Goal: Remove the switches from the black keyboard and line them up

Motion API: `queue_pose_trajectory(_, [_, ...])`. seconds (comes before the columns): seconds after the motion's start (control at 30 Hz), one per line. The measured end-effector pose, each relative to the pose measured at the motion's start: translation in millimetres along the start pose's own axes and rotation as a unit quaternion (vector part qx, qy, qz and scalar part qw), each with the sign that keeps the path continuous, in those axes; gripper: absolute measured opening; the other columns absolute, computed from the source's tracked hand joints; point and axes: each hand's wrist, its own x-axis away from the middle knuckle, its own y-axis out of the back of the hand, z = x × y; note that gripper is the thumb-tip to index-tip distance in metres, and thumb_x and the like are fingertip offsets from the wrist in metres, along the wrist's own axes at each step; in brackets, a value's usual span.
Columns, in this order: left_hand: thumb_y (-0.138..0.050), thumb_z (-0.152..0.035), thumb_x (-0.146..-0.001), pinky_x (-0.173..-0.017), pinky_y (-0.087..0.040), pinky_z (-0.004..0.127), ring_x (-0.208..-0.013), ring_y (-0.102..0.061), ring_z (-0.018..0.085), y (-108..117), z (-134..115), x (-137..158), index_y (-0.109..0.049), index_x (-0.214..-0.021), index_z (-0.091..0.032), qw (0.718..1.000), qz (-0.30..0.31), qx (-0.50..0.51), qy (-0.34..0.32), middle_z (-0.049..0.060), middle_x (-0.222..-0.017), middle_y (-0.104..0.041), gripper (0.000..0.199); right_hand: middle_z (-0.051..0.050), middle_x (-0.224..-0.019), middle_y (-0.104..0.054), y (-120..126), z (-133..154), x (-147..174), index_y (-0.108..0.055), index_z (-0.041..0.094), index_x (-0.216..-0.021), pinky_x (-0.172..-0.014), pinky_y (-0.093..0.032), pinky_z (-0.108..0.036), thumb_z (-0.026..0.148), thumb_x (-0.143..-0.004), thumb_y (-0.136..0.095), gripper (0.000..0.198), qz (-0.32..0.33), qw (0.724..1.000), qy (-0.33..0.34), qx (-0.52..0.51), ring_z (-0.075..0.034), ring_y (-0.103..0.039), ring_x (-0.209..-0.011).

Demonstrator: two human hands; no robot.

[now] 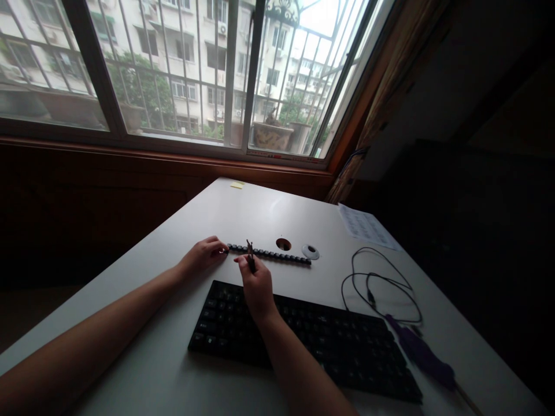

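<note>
A row of small black keycaps (281,255) lies on the white table, beyond the keyboard's back edge. At the row's left end my left hand (207,252) is closed, its fingertips pinching a black keycap (226,251). My right hand (258,284) is wrapped round a thin dark two-pronged tool (250,254), whose prongs point up and away in front of the row; its exact kind is unclear. Under my right wrist and forearm lies a black keyboard (338,341), partly covered by the arm. Its key area is too dark to make out in detail.
Right of the keyboard lie a looped black cable (381,276) and a purple-handled object (420,352) with a pale shaft. Behind the row are a round table hole (283,244) and its loose grey cover (310,251). Printed paper (366,225) and yellow sticky notes (237,185) lie farther back.
</note>
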Motion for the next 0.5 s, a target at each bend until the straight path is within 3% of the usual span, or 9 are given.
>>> queue_pose_trajectory(0.5, [-0.063, -0.03, -0.087, -0.065, -0.048, 0.025, -0.068, -0.061, 0.015, 1.0, -0.2, 0.1, -0.073, -0.094, -0.018, 1.0, -0.008, -0.003, 0.017, 0.005, -0.086, -0.065, 0.017, -0.004, -0.084, -0.073, -0.7, 1.5, 0.0, -0.071, 0.02, -0.087, -0.076, -0.047, -0.028, 0.035, -0.092, -0.048, 0.028, 0.001, 1.0, 0.004, -0.005, -0.02, -0.066, -0.081])
